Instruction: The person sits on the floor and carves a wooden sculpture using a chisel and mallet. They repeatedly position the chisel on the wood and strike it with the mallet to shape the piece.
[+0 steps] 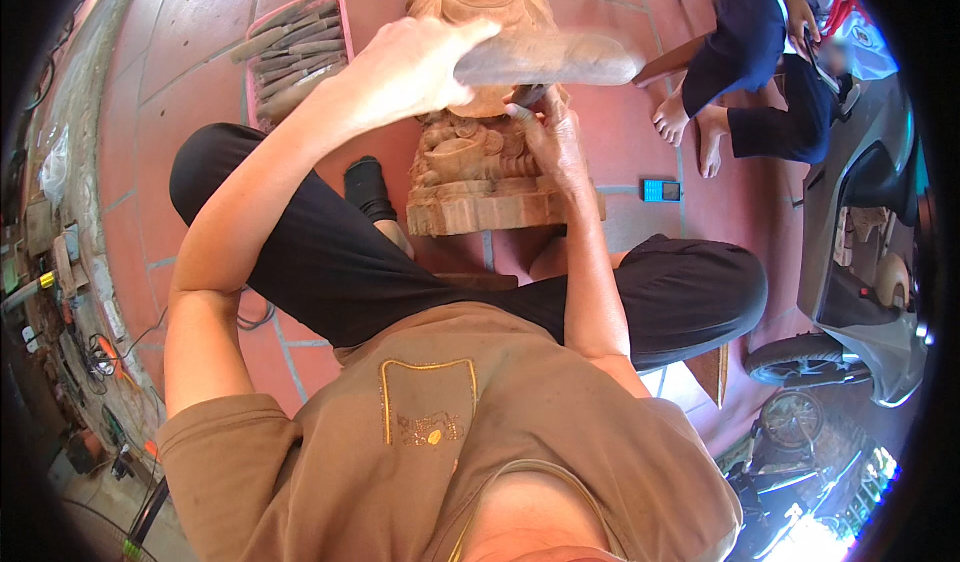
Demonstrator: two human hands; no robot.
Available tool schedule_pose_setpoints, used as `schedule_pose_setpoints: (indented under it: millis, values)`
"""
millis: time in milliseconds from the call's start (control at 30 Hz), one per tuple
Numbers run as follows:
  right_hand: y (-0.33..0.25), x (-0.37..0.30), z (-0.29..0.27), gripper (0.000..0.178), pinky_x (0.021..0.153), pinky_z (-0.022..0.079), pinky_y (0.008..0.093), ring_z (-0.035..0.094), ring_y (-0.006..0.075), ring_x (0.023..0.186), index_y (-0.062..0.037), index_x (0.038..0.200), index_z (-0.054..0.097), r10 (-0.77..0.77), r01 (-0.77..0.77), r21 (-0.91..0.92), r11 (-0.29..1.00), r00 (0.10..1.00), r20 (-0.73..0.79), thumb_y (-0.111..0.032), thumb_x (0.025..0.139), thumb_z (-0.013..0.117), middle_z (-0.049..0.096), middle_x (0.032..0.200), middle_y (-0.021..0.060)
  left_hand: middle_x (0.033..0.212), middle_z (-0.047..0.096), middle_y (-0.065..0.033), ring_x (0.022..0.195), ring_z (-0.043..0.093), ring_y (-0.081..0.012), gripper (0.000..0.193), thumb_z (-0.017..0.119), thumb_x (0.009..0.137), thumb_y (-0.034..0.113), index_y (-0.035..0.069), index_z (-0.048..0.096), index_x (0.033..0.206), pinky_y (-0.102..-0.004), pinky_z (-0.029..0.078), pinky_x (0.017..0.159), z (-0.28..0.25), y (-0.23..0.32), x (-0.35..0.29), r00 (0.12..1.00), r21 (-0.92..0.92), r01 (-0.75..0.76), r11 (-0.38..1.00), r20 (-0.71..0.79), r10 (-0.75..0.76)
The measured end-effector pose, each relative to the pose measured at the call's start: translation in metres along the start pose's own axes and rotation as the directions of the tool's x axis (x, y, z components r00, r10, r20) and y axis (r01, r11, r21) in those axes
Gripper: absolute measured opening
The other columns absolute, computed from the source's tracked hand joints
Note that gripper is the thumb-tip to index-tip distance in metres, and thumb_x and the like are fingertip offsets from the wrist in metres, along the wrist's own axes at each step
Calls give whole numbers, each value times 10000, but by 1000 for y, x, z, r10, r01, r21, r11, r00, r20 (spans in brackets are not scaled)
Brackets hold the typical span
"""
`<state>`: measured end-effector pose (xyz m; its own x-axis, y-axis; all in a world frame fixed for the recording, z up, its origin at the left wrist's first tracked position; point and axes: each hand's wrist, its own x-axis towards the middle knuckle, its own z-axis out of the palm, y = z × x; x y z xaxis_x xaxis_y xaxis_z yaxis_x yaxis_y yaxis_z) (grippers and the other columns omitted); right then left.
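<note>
Carving [470,157] straight ahead of me. My left hand [425,62] grips blurred club [560,59], long axis crosswise before carving; my right hand [555,140], nearer base [500,209], clasps dark tool [527,94] beside club.

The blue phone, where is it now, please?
The blue phone lies on the tiled floor, right of the wooden carving, below another person's bare feet in the head view.

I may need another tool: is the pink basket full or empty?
Well filled: many long tools lie across the pink basket, with some ends jutting past its left edge.
</note>
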<state>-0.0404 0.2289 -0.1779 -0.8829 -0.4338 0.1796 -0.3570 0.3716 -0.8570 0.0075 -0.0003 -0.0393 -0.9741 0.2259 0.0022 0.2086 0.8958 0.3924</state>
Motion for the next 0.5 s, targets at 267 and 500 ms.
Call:
schedule_pose_setpoints:
  millis: [267,500]
  values:
    - [-19,-5,-9,296,764,547,374,708,225,886,-63,1195,605,56,-52,-63,997,996,69,-114,936,738,733,965,109,921,730,-236,883,728,-385,774,797,783,199,155,491,1493,-482,581,839,-5,-20,2,996,124,45,991,-80,-35]
    - [-28,-7,-11,280,863,554,341,706,157,954,-33,1191,617,117,-105,-100,989,985,125,-70,940,734,737,996,95,896,722,-231,816,726,-360,806,810,776,199,176,487,1514,-463,575,826,-17,-27,2,986,97,75,992,-155,-59]
